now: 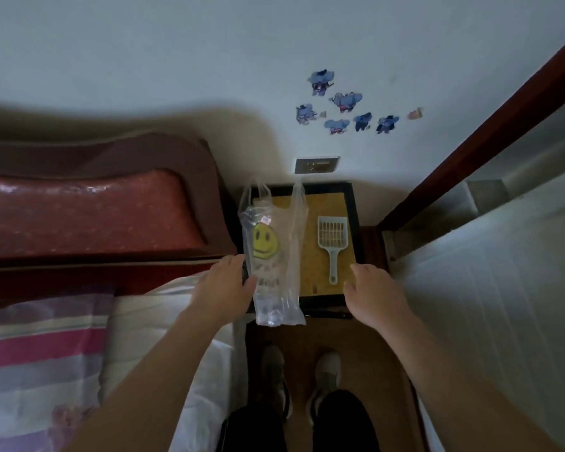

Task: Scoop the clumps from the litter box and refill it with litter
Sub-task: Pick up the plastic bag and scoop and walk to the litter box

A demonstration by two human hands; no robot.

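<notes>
A black litter box (354, 207) holding yellow litter (310, 203) sits on the floor against the wall. A white slotted scoop (331, 238) lies on the litter at the right. A clear plastic bag (276, 252) with a yellow smiley face is draped over the box's left side and hangs over its near rim. My left hand (224, 285) is at the box's left rim, its thumb touching the bag's edge and its fingers loosely extended. My right hand (374, 291) lies over the box's near right corner with its fingers stretched forward, holding nothing.
A bed with a dark red headboard (88, 210), a striped blanket (40, 350) and a white sheet flanks the box on the left. A white surface (490, 288) and a red-brown frame (490, 125) close in the right side. My shoes (302, 376) stand on the wooden floor.
</notes>
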